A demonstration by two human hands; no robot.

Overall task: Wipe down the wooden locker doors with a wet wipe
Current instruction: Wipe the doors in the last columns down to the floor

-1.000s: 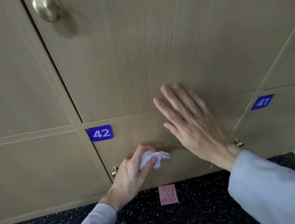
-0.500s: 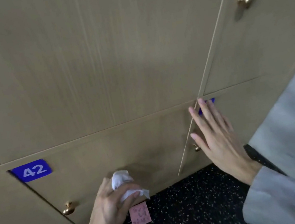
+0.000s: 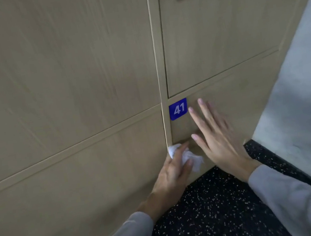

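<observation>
left hand (image 3: 176, 168) fingers clamped on wet wipe (image 3: 187, 155), lower centre, scrubbing door seam; right hand (image 3: 217, 138) fingers apart, flat on door 41 (image 3: 230, 101), likely bracing

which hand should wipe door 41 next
Left. The left hand already grips the wet wipe at the lower corner of door 41; the right hand is open, holding nothing.
</observation>
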